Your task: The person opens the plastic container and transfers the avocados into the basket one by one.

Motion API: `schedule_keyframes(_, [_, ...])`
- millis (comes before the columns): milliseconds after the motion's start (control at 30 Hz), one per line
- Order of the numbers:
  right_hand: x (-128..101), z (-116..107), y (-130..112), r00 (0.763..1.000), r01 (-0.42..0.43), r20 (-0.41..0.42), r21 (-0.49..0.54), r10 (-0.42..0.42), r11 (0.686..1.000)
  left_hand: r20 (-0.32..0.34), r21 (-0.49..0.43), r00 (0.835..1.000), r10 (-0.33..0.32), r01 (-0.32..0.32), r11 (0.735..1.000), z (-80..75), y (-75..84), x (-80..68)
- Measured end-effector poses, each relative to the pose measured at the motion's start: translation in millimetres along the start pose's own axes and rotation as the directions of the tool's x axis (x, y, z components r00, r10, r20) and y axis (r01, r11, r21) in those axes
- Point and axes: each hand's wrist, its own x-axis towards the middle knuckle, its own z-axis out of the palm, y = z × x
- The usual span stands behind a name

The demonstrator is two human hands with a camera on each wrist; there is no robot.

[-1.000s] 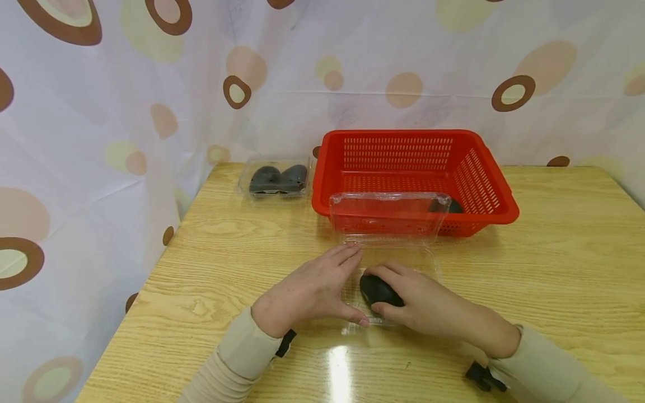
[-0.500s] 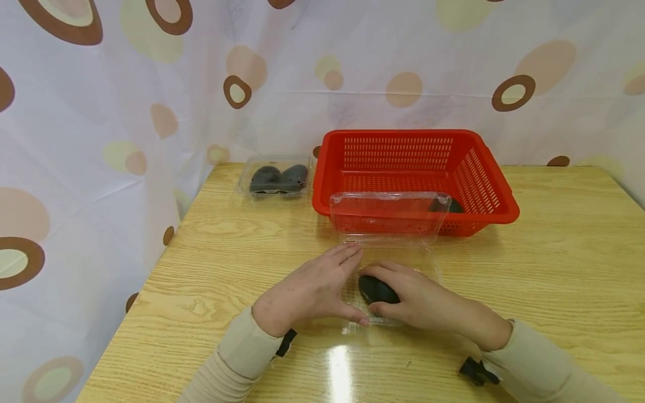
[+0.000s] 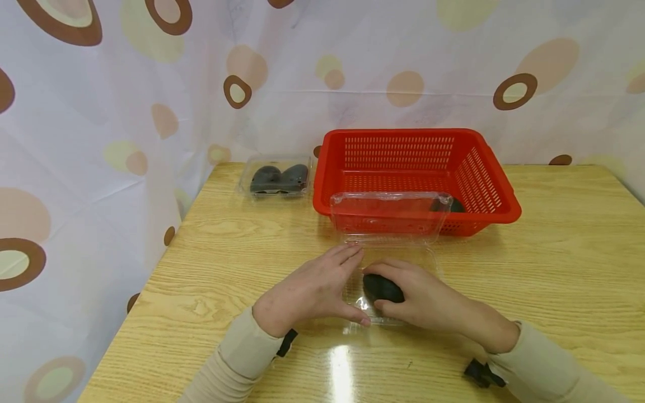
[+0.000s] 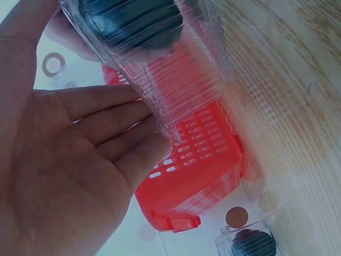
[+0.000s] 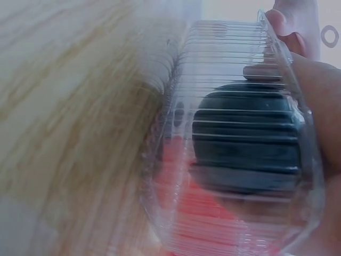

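While our left hand lays flat, straight fingers against the clear clamshell box to steady it on the worktop, our right hand curls around the dark avocado, lowering it inside.

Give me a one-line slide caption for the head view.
Right hand holds dark avocado in open clear clamshell; left hand steadies its side.

A makeshift recording corner, not a lived-in room.
You sit at a wooden table with a circle-patterned curtain hung behind it.
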Motion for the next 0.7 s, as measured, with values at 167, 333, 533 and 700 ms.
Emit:
schedule_keyframes(167, [-4, -4, -1, 0.999, 0.012, -0.034, -0.005, -0.012, 1.000, -0.013, 0.012, 1.000, 0.002, -0.002, 1.000, 0.4, 0.3, 0.2])
schedule_keyframes(333, [-10, -11, -2, 0.998, -0.010, -0.061, -0.020, 0.009, 1.000, -0.020, 0.011, 1.000, -0.001, 0.001, 1.000, 0.4, 0.6, 0.0])
schedule_keyframes(533, [-18, -19, -3, 0.994, -0.036, -0.103, -0.029, 0.033, 0.999, -0.022, 0.002, 1.000, 0.000, 0.000, 1.000, 0.3, 0.7, -0.4])
schedule_keyframes(700, [-23, -28, -3, 0.989, -0.020, -0.144, -0.040, 0.014, 0.999, -0.022, -0.003, 1.000, -0.001, 0.001, 1.000, 0.1, 0.2, -0.1])
